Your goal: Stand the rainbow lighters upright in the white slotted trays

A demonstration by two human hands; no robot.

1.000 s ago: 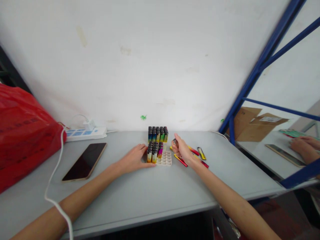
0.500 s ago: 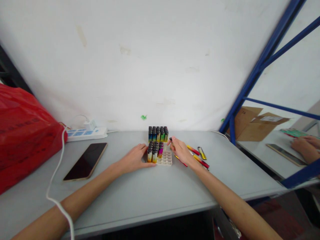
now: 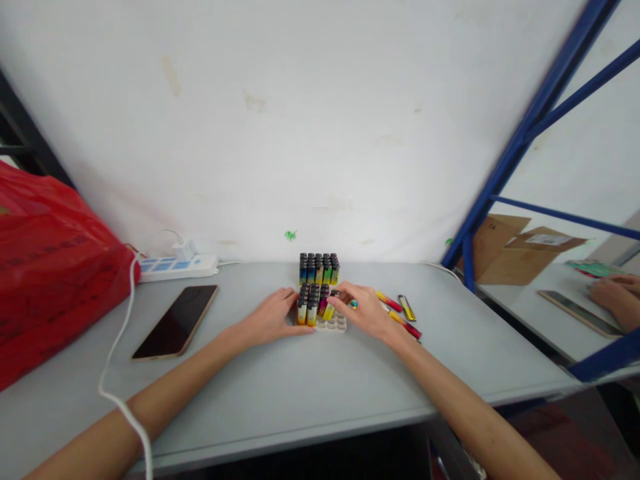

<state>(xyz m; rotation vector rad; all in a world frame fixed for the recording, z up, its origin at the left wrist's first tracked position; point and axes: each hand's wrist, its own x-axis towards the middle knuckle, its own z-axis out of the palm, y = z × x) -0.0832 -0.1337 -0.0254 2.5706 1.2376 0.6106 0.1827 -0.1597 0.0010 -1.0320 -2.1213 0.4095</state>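
Observation:
My left hand [image 3: 273, 315] rests at the left side of a white tray [image 3: 340, 324], thumb along its front edge and fingers spread beside it. Upright lighters [image 3: 307, 312] with black tops fill the tray's left part. My right hand [image 3: 357, 307] pinches a yellow lighter [image 3: 329, 311], tilted, over the tray's right part; a small blue-green end of something shows at its palm. Behind stands a full block of upright lighters [image 3: 319, 270]. Several loose lighters, among them a yellow one [image 3: 407, 307] and a red and yellow one [image 3: 389, 301], lie to the right.
At the left are a phone [image 3: 176, 322], a white power strip [image 3: 179, 267], a white cable [image 3: 116, 399] and a red bag [image 3: 60, 267]. On the right stand a blue frame [image 3: 500, 173] and a cardboard box [image 3: 520, 253]; another person's hand [image 3: 613, 297] shows beyond.
My right hand has moved from beside the tray's back right to over its right part, with the yellow lighter now showing in its fingers. My left hand has stayed at the tray.

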